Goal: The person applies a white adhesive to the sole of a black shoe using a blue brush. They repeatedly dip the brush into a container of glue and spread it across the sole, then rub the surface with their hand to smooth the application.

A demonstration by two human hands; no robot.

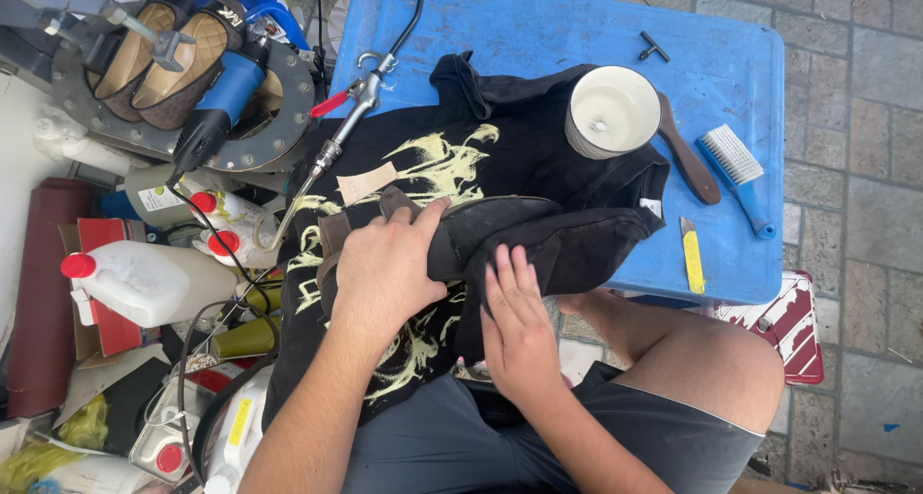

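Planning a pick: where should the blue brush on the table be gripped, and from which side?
Grip the blue brush by its bare handle near the lower right end, coming from above. The white bristles fill the upper end; the handle lies flat on the blue table, clear of the wooden brush.

Left hand [385, 263] palm down, fingers curled; right hand [514, 321] flat, fingers spread.

At the left edge lies a white jug [154, 281] with a red cap. Just above it, a grey bottle [159, 198] carries a white label. At lower left, a canister [234, 432] bears a yellow label [239, 422].
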